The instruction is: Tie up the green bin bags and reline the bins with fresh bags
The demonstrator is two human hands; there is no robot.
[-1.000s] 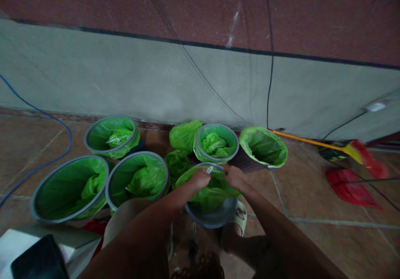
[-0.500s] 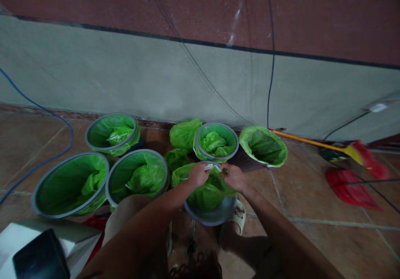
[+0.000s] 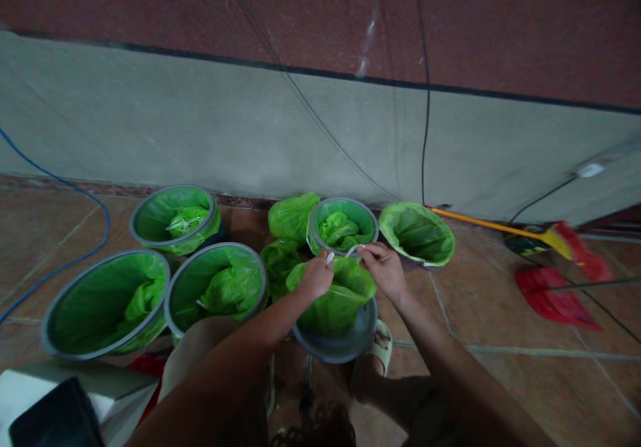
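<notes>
A green drawstring garbage bag (image 3: 330, 303) sits partly inside a grey bin (image 3: 345, 343) between my feet, its upper part raised above the rim. My left hand (image 3: 319, 273) is closed on the white drawstring at the bag's left side, a white end poking out by the thumb. My right hand (image 3: 383, 268) pinches the white drawstring (image 3: 354, 250) on the other side, and a loop of it shows between the hands. The bag's mouth hangs partly gathered below them. Its contents cannot be made out.
Lined bins stand around: a large one (image 3: 57, 300), another beside it (image 3: 173, 300), and others along the wall (image 3: 313, 226). A tied green bag (image 3: 290, 216) leans at the wall. Right lie a yellow-handled broom (image 3: 491, 223) and red dustpan (image 3: 551, 296). A white box (image 3: 120, 403) is lower left.
My hands have moved apart, the right one outward and upward, drawing out the white drawstring. The bag's mouth has risen and narrowed. The view has shifted slightly.
</notes>
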